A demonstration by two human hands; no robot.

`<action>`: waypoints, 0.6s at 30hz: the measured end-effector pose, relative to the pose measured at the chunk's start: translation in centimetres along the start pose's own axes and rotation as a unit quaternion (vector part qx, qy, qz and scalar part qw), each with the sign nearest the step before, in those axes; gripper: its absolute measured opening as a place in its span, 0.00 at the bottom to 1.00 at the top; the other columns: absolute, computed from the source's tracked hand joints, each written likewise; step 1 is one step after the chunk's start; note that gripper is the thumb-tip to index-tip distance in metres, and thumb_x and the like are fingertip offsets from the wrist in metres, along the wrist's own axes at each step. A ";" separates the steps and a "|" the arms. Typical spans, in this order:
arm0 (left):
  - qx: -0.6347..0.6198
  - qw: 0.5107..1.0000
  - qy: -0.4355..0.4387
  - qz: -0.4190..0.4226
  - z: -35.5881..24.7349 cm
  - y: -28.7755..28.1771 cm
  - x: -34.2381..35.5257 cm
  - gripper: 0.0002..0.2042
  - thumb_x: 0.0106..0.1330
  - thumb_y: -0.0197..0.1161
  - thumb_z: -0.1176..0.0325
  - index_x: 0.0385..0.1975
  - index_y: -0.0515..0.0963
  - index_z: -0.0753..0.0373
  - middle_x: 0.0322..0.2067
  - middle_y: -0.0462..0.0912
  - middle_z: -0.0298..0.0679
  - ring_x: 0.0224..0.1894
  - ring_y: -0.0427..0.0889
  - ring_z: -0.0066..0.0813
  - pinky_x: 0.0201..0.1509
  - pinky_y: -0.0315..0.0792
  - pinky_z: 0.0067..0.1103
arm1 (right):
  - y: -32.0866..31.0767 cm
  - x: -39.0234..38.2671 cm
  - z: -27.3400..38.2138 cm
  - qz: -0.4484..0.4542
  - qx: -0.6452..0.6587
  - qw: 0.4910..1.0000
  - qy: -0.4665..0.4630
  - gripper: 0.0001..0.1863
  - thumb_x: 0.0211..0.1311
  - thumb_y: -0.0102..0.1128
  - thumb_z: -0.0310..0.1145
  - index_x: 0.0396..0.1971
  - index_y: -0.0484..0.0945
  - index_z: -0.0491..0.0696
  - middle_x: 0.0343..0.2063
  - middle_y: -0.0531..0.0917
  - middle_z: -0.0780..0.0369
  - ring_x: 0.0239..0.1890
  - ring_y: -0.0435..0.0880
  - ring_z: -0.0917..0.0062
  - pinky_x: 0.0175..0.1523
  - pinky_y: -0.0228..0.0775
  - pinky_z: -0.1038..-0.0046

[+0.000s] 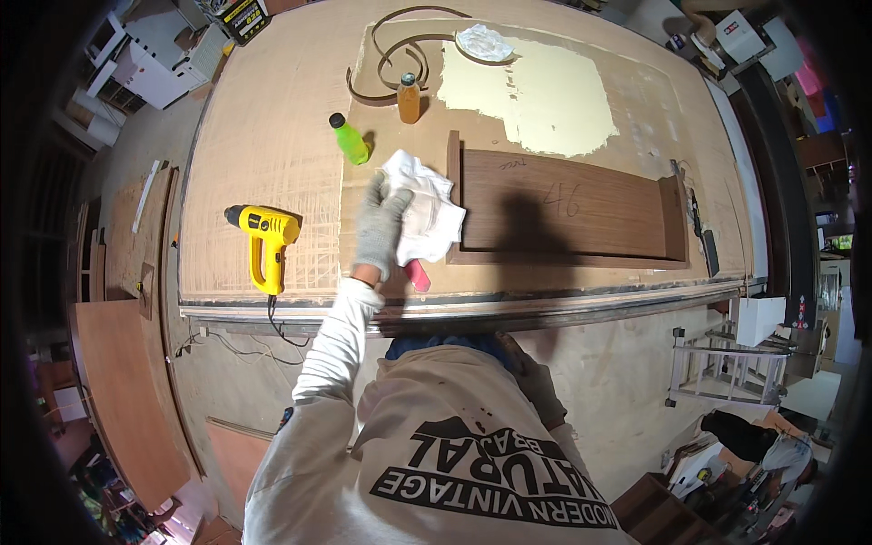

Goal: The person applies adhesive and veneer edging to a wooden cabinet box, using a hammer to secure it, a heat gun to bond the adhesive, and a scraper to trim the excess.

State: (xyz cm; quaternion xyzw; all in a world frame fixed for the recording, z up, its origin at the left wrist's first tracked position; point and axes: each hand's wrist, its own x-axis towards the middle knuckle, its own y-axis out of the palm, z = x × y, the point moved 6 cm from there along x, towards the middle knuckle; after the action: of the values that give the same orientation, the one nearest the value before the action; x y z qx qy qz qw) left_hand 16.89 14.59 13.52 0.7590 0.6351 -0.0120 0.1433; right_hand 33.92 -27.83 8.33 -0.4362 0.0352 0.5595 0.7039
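Note:
My left hand [380, 222], in a grey knit glove, has its fingers closed on a folded white cloth [424, 204]. The cloth lies beside a brown wooden box-like piece [599, 232] with handwritten marks. A pink object [417, 275] shows below the cloth. Behind stand a green bottle with a black cap [350, 141] and an amber bottle [409, 102]. A yellow heat gun [268, 232] lies left, its cord hanging over the edge. My gloved right hand [536, 381] hangs beside my body below the table edge, its fingers too shadowed to make out.
The large worktable [245, 100] holds curved brown strips [391, 95], a crumpled white cloth [484, 41] and dark tools [704, 236] at the right. Boards [118, 381] lie at the left; a metal step ladder [727, 368] and clutter are at the right.

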 end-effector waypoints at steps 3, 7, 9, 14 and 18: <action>0.104 0.994 0.006 0.037 6.1 2.1 -1.4 0.36 0.63 0.74 0.70 0.69 0.66 0.73 0.58 0.81 0.55 0.61 0.80 0.39 0.64 0.75 0.27 | -1.4 -0.2 3.6 -0.014 -0.007 0.998 -0.059 0.30 0.70 0.61 0.34 0.72 0.69 0.57 0.54 0.85 0.51 0.46 0.87 0.50 0.45 0.82 0.58; 0.165 0.985 -0.034 0.039 9.4 3.0 -3.4 0.31 0.63 0.75 0.73 0.65 0.71 0.70 0.46 0.85 0.43 0.45 0.83 0.29 0.49 0.78 0.23 | -4.6 2.5 9.3 -0.042 0.141 0.974 -0.170 0.32 0.69 0.60 0.30 0.73 0.66 0.49 0.55 0.84 0.49 0.52 0.86 0.49 0.52 0.81 0.60; 0.152 0.988 -0.007 0.032 11.7 1.8 -3.1 0.30 0.63 0.73 0.74 0.66 0.71 0.69 0.43 0.84 0.42 0.42 0.83 0.29 0.45 0.78 0.24 | -7.0 3.2 15.9 -0.021 0.172 0.970 -0.172 0.32 0.69 0.60 0.29 0.72 0.65 0.46 0.55 0.84 0.47 0.54 0.85 0.47 0.54 0.80 0.61; 0.157 0.986 -0.061 0.005 13.5 1.3 -2.2 0.30 0.66 0.69 0.77 0.69 0.68 0.70 0.45 0.86 0.47 0.42 0.84 0.28 0.43 0.79 0.22 | -8.0 8.5 19.9 -0.003 0.080 0.990 -0.114 0.30 0.72 0.59 0.29 0.72 0.66 0.44 0.61 0.80 0.47 0.60 0.81 0.47 0.59 0.77 0.62; 0.136 0.990 -0.027 -0.002 13.6 0.4 -2.8 0.30 0.66 0.69 0.76 0.69 0.69 0.72 0.47 0.87 0.46 0.42 0.84 0.27 0.44 0.79 0.22 | -8.0 8.7 22.8 -0.020 0.048 0.993 -0.108 0.26 0.74 0.59 0.31 0.70 0.68 0.47 0.55 0.81 0.47 0.55 0.81 0.49 0.55 0.77 0.60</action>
State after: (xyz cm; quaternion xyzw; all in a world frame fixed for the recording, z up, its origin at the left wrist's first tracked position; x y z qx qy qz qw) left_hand 18.93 8.64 1.08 0.7698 0.6247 -0.1186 0.0561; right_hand 33.68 -6.28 22.30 -0.3396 -0.0226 0.5867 0.7348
